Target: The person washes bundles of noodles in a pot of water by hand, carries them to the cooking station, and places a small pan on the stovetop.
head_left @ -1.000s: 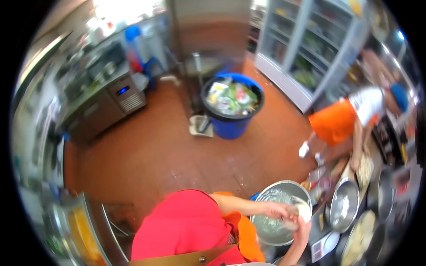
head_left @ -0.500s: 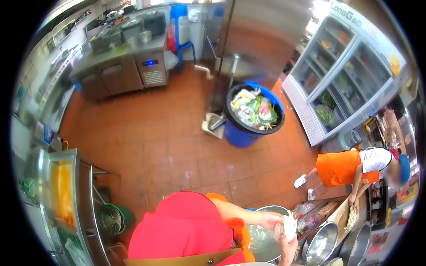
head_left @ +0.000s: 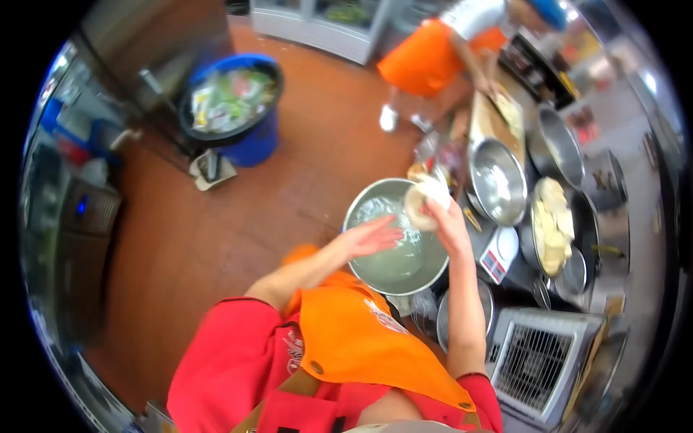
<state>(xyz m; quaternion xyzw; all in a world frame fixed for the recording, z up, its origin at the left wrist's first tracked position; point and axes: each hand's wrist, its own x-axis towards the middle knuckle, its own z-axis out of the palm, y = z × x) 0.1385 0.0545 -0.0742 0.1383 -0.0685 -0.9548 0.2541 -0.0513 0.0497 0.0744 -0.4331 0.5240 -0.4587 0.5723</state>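
The right hand has its fingers closed around a pale, whitish item, which is held over the far right rim of a metal basin of water, while the left hand extends above the basin with fingers straightened, gripping nothing. To the right, a steel bowl and a kitchen scale stand near the right forearm; to the left of the basin, reddish floor extends toward a blue bin.
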